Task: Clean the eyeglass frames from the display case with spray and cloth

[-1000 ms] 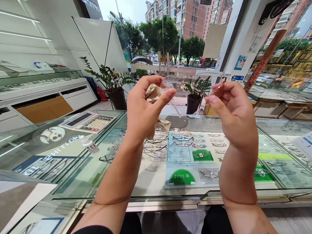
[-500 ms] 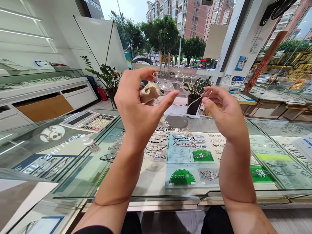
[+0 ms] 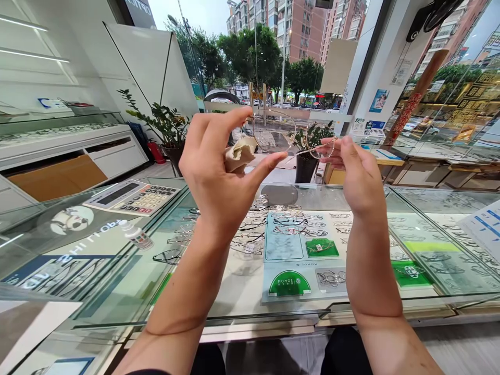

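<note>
Thin-rimmed eyeglasses (image 3: 274, 131) are held up in front of me above the glass counter, spanning both hands. My left hand (image 3: 219, 172) pinches their left end between its fingertips, while its thumb points right, apart from the frame. A crumpled beige cloth (image 3: 239, 153) is tucked inside the same hand. At the other end, my right hand (image 3: 361, 177) has its fingers at the right rim, its thumb raised near the edge; the exact contact there is partly hidden. A thin temple arm slants below the lenses.
Under the glass counter (image 3: 281, 307) lie rows of spectacle frames and green cards (image 3: 289, 284). On the left stand a calculator (image 3: 133, 197) and a small white bottle (image 3: 136, 235). Potted plants (image 3: 167, 130) are beyond, by the window.
The glasses have turned, so their lenses face me more fully. My right thumb has lifted and shifted along the right rim. My left hand keeps its hold; the view has shifted slightly.
</note>
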A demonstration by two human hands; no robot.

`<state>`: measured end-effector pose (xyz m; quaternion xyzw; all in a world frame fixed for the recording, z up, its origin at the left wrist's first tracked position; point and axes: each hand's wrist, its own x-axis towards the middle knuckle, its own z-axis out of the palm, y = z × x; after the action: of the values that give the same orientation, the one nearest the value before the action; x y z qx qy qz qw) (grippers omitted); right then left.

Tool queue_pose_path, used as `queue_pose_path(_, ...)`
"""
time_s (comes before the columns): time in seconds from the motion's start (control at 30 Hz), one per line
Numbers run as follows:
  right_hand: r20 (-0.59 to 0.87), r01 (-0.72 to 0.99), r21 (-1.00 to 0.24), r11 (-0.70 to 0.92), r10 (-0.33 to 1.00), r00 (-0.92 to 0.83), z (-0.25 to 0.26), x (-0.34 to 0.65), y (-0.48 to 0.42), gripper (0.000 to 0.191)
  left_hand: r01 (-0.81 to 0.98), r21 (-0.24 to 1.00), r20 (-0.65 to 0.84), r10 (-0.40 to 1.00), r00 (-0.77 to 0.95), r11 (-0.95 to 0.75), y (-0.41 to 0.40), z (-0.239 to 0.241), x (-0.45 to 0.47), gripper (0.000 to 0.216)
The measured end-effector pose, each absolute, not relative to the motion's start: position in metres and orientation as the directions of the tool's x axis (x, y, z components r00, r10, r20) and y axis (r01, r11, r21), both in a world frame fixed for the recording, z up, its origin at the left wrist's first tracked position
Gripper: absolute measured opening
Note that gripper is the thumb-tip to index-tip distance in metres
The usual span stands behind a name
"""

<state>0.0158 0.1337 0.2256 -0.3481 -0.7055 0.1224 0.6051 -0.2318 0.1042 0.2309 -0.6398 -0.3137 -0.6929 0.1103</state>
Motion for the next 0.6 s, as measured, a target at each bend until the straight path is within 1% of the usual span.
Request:
queue_pose_path(0.17,0.806,0.384,-0.563,0.732,0.589,0.057,0.226,0.015,0.133,0.064,0.505,0.327,0.945,0.283,-0.164,-0.799,0.108,0.226,-0.229,0.074)
queue_pose_path(0.3,0.852,0.454,-0.495,0.741,0.516,0.088,0.225,0.015,0.132,0.058,0.479,0.323,0.946,0.295,-0.135,-0.816,0.12,0.224,-0.232,0.071)
queue_pose_path(0.37,0.857,0.48,-0.489,0.728,0.503,0.111,0.225,0.014,0.129,0.056,0.486,0.335,0.941,0.308,-0.136,-0.807,0.126,0.224,-0.234,0.07)
queue_pose_path(0.5,0.851,0.442,-0.511,0.737,0.508,0.137,0.226,0.012,0.121,0.053,0.461,0.392,0.917,0.376,-0.131,-0.796,0.134,0.227,-0.237,0.07)
queue_pose_path(0.6,0.87,0.455,-0.477,0.752,0.477,0.122,0.226,0.011,0.118,0.05,0.442,0.422,0.903,0.413,-0.121,-0.792,0.139,0.227,-0.238,0.074)
